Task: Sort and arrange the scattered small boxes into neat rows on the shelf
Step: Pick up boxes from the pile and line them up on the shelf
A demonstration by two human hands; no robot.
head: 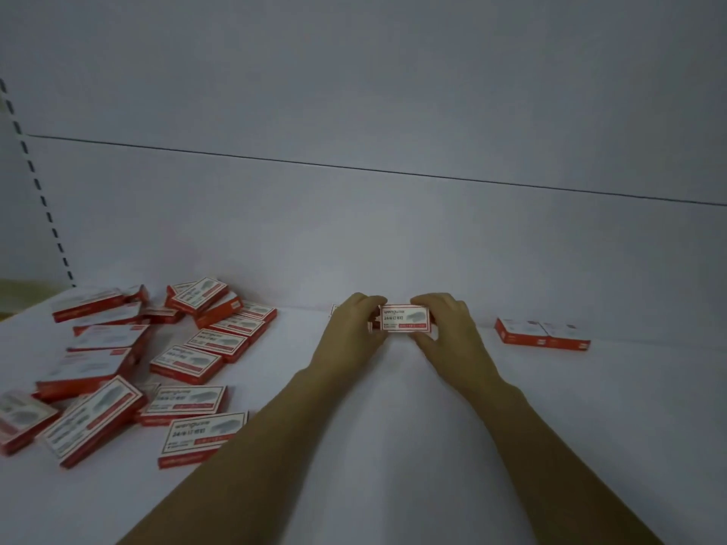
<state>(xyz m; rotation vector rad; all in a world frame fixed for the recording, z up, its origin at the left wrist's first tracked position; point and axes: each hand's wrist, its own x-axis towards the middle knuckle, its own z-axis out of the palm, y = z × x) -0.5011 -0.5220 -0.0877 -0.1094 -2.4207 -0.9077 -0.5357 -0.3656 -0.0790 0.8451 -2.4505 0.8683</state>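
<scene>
White shelf board [393,434] and a pale back panel fill the view. At the centre, the left hand [350,328] and right hand [446,328] pinch a red-and-white staple box [405,318] by its short ends, fingers curled round it. Red edges under it suggest a second box below, and I cannot tell whether the load rests on the shelf.

At 3 o'clock, well apart, a pair of boxes [542,334] sits side by side near the panel. From 8 to 10 o'clock lies the scattered pile [130,363], many boxes overlapping.

Judged risks:
- If two boxes are stacked, end pressure alone could let the lower one shear out.
- Setting down here would leave a gap to the pair and a broken row.
- The left forearm runs just beside the nearest loose box [202,438] and could knock it askew.
</scene>
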